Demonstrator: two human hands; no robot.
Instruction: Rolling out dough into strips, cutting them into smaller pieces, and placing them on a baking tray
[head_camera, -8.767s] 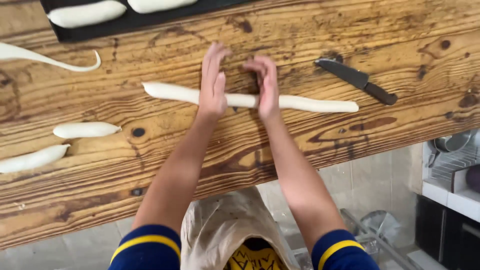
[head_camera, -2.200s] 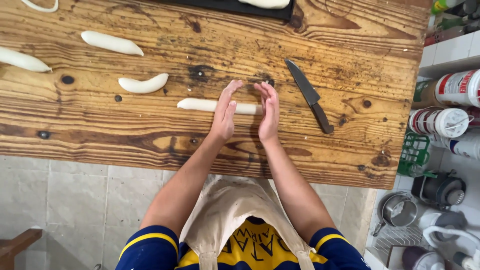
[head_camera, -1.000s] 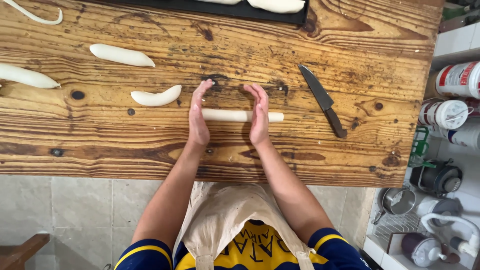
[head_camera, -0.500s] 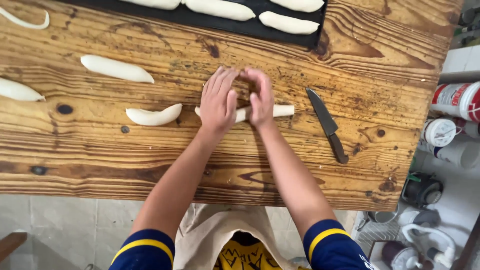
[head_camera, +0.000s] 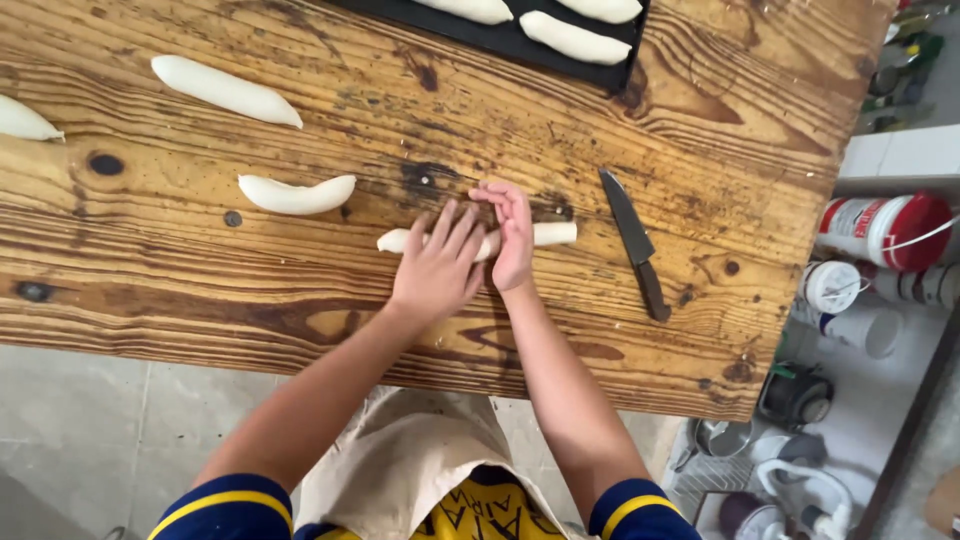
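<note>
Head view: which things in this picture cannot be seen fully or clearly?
- Dough roll: its middle is hidden under the left hand and right hand.
- Black tray: cut off by the top edge, so the count of dough pieces on it is unknown.
- Dough piece at far left: cut off by the left edge.
- Containers below the table: partly hidden by the table; contents cannot be told.

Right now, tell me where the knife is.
In the head view, the knife lies flat on the wooden table, just right of the right hand and the dough roll, apart from both.
</note>
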